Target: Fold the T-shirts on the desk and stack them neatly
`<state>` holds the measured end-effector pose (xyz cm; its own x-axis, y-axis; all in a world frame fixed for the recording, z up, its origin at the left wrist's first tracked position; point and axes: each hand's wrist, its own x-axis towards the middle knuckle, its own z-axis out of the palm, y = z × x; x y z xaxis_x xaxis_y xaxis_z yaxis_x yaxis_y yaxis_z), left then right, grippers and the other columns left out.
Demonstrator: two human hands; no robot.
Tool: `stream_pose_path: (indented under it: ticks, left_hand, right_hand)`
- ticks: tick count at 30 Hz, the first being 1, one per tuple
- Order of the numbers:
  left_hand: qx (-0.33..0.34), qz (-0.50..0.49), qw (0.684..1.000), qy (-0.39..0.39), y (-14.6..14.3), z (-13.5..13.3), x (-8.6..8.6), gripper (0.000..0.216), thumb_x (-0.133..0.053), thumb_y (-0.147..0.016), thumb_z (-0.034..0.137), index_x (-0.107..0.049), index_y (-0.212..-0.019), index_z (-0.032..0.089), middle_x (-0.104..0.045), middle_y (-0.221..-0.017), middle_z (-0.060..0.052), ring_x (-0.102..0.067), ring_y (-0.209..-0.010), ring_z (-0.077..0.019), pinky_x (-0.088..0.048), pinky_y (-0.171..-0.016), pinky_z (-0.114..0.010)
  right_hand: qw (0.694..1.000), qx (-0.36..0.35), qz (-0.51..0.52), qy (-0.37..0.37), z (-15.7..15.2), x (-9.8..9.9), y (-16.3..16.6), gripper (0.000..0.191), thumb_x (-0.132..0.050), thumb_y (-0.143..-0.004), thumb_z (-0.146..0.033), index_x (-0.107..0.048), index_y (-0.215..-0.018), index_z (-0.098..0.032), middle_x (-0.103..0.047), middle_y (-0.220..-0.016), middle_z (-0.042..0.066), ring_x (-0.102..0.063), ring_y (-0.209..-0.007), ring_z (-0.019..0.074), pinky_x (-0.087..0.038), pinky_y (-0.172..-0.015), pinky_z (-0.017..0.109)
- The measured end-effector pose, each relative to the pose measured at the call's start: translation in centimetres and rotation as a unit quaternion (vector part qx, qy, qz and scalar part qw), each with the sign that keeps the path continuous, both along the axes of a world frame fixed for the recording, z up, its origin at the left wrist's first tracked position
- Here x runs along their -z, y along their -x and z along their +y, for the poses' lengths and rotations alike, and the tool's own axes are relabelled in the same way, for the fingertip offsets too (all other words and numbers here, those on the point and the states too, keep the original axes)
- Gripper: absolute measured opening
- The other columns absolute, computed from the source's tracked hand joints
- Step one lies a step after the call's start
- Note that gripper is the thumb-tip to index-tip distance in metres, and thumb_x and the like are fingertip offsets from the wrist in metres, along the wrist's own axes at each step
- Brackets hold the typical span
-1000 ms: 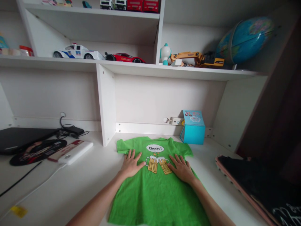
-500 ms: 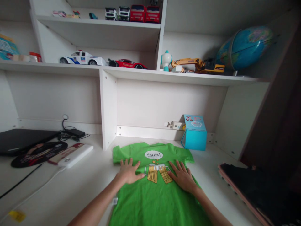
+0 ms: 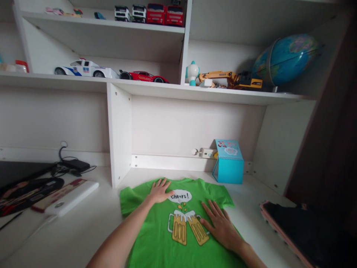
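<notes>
A green T-shirt [image 3: 156, 230] lies spread on the white desk, its neck toward the back wall. Its print shows two beer mugs under a "Cheers!" bubble. My left hand [image 3: 160, 191] rests flat near the shirt's left shoulder, fingers spread, thumb at the edge of the bubble. To the right of the mugs, my right hand [image 3: 220, 225] lies on the cloth with fingers apart, its thumb by the right mug. The shirt's lower part runs out of view at the bottom.
Behind the shirt stands a blue desk calendar [image 3: 230, 163]. Dark folded cloth [image 3: 304, 230] lies at the right. On the left are a white device [image 3: 72, 197], a black adapter [image 3: 76, 163] and cables. Shelves above hold toy vehicles and a globe [image 3: 292, 59].
My left hand has slid up the shirt toward the shoulder and collar. My right hand stays on the right side of the print. The camera view has shifted slightly.
</notes>
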<state>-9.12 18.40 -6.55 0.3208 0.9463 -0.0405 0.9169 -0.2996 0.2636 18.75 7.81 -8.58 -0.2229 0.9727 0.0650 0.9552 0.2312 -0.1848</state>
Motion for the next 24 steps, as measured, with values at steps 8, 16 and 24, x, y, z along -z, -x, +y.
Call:
stream_pose_path:
  ticks: [8, 16, 24]
  left_hand:
    - [0.009, -0.03, 0.999, 0.007, 1.4, 0.4, -1.4, 0.079, -0.021, -0.08, 0.07, -0.01, -0.143, 0.024, 0.003, -0.149, -0.004, 0.003, -0.136, -0.0286, -0.006, -0.107, -0.054]
    - [-0.063, 0.017, 0.998, -0.001, 6.0, -4.6, -2.2, 0.088, -0.02, -0.077, 0.074, -0.018, -0.142, 0.015, -0.005, -0.148, -0.012, 0.001, -0.136, -0.0319, -0.006, -0.107, -0.055]
    - [-0.114, -0.025, 0.993, 0.013, 9.5, -5.2, -1.0, 0.067, -0.028, -0.08, 0.067, -0.027, -0.138, 0.033, -0.011, -0.149, -0.004, -0.005, -0.136, -0.0311, -0.007, -0.104, -0.058]
  right_hand:
    - [0.999, 0.007, -0.003, 0.043, 0.8, -1.1, -0.2, 0.075, -0.018, -0.081, -0.07, -0.017, -0.142, -0.026, -0.011, -0.15, 0.006, -0.006, -0.136, 0.0258, -0.015, -0.106, 0.053]
    - [0.996, 0.084, -0.014, 0.026, 5.1, -1.6, -1.5, 0.063, -0.019, -0.09, -0.052, -0.019, -0.142, -0.016, -0.013, -0.149, 0.007, -0.007, -0.137, 0.0236, -0.017, -0.107, 0.05]
    - [0.989, 0.137, -0.038, 0.045, 4.4, -4.9, 0.0, 0.065, -0.03, -0.089, -0.05, -0.025, -0.14, -0.01, -0.023, -0.145, 0.019, -0.019, -0.132, 0.0372, -0.022, -0.099, 0.062]
